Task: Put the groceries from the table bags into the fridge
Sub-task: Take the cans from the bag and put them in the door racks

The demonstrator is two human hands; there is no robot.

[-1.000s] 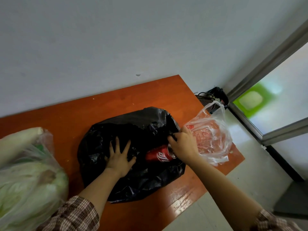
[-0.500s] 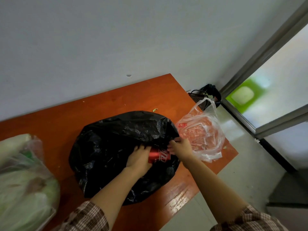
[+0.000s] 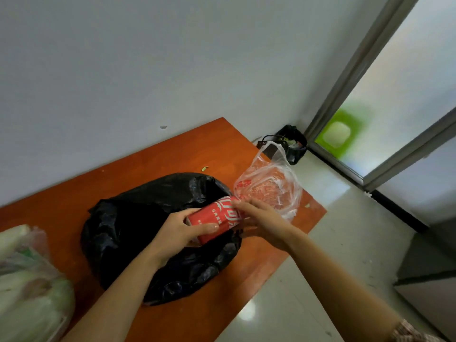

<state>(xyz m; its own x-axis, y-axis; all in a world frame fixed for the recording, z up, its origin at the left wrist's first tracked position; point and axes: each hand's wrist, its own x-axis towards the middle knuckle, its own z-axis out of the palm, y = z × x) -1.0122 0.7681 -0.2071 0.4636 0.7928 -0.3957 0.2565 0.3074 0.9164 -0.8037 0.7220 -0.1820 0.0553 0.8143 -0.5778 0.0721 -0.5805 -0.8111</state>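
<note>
- The left hand (image 3: 181,229) was wrapped around the red can (image 3: 215,218), thumb along its near side, holding it tilted just above the black bag (image 3: 138,218).
- The right hand (image 3: 261,222) was closed loosely at the can's far end, fingers touching it, probably steadying it or keeping the bag's mouth clear so the can could come free.
- The can was out of the bag but not yet on its way to the fridge, which I could not make out for certain.
- The black bag lay slumped in the middle of the orange-brown table (image 3: 172,156); it may have held more.
- A thin clear bag (image 3: 271,186) with red print stood just beside it near the table's right corner.
- At the left edge sat a bag of pale green vegetables (image 3: 27,280).
- A plain white wall ran behind the table, and a small dark bin (image 3: 293,141) stood on the pale tiled floor by a frosted glass door (image 3: 394,95).
</note>
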